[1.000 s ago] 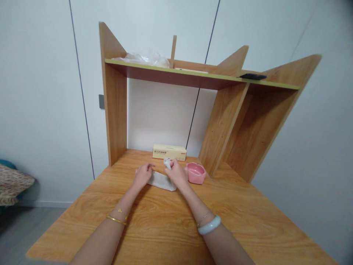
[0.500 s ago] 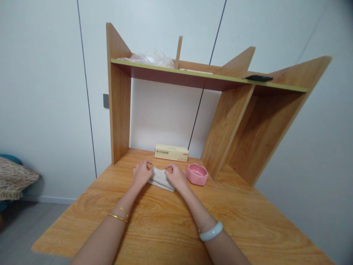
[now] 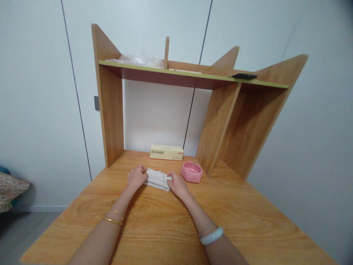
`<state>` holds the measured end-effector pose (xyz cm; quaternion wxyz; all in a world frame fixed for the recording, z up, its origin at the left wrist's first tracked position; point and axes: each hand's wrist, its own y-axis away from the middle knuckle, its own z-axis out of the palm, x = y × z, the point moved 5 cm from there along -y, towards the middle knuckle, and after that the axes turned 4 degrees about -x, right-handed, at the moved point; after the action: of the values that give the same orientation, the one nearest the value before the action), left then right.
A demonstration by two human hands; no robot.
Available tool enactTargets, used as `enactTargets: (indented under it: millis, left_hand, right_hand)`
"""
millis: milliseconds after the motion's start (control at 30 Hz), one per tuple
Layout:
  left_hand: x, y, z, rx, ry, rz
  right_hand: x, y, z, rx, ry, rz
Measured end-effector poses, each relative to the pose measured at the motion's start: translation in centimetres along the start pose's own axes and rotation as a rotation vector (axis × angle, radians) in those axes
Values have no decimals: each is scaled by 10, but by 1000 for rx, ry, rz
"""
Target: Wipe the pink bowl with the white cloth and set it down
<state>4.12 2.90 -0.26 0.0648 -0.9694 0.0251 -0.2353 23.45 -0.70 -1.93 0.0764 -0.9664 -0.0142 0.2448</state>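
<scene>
A folded whitish-grey cloth (image 3: 157, 179) lies on the wooden desk, its layers showing along the near edge. My left hand (image 3: 136, 177) has its thumb and fingers closed on the cloth's left end. At the right end, my right hand (image 3: 178, 185) pinches the cloth between thumb and fingers. Just right of my right hand sits a pink angular ashtray (image 3: 191, 172), apart from it. Behind the cloth stands a long cream box (image 3: 166, 152) with dark printed characters.
The wooden desk (image 3: 154, 228) carries a shelf unit (image 3: 165, 76) at its back, with upright side panels. On the shelf are a crumpled clear plastic bag (image 3: 140, 60) and a flat black object (image 3: 244, 76). A woven cover (image 3: 12, 189) shows at far left.
My hands have moved apart toward the cloth's two ends, and more of its top surface shows, lying flatter. The whole view has shifted, so the desk things appear further left.
</scene>
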Motion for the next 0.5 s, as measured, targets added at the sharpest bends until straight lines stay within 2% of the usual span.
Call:
enactTargets:
  millis: [167, 367, 500]
  left_hand:
    - [-2, 0, -3, -1, -8, -35]
    - [1, 2, 4, -69, -4, -23]
    - [6, 3, 5, -89, 8, 18]
  right_hand:
    - [14, 1, -5, 57, -90, 105]
    - [15, -4, 0, 52, -248, 123]
    - [21, -1, -15, -16, -233, 128]
